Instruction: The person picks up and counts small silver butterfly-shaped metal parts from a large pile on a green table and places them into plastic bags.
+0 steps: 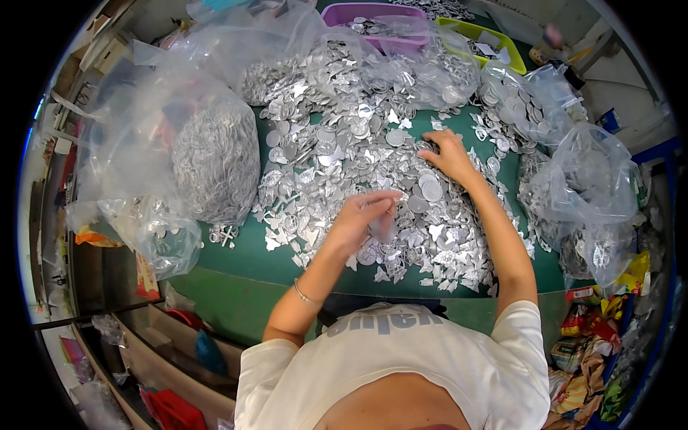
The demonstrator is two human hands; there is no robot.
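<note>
A wide heap of small flat silver metal pieces [322, 161] covers the middle of the green table [229, 258], round discs mixed with cut-out shapes. My left hand [364, 221] hovers over the near middle of this heap, its fingers partly smeared by motion. Whether anything is between those fingers does not show. Farther off, at the heap's right side, my right hand [449, 155] reaches down with thumb and fingers apart, the tips at the pieces. A pale larger disc [431, 189] lies just nearer than my right hand.
At the left stands a big clear bag [215, 161] of tangled silver pieces. Similar bags [588, 179] line the right edge. Behind the heap are a purple basin [337, 13] and a yellow-green basin [512, 54]. Open drawers [165, 344] are at lower left, colourful packets [584, 330] at lower right.
</note>
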